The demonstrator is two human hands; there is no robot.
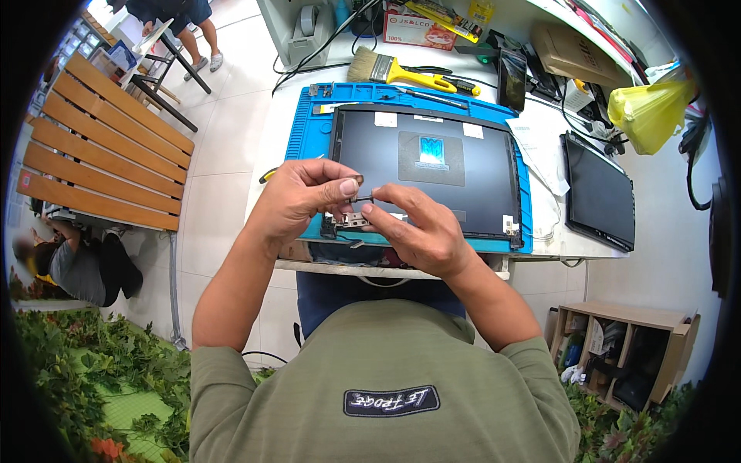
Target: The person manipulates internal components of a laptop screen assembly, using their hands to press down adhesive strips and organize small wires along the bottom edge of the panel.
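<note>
Between my hands, above the lower left corner of a dark laptop screen panel (363, 147), is a small metal hinge (361, 200) with a short dark rod. The thumb and fingers of my left hand (293, 199) pinch its left end. My right hand (428, 235) grips the other end with thumb and forefinger. Just below the fingertips, a silvery bracket with holes (353, 221) shows at the panel's corner; whether it joins the held piece is hidden. The panel lies on a blue work mat (306, 127).
Behind the mat lie a wide paintbrush (378, 68) and a yellow-handled tool (455, 83). A phone (512, 81) leans near a cardboard package (579, 54). At right are a second dark screen (600, 191) and a yellow bag (651, 116). A slatted wooden bench (108, 154) stands left; other people are beyond.
</note>
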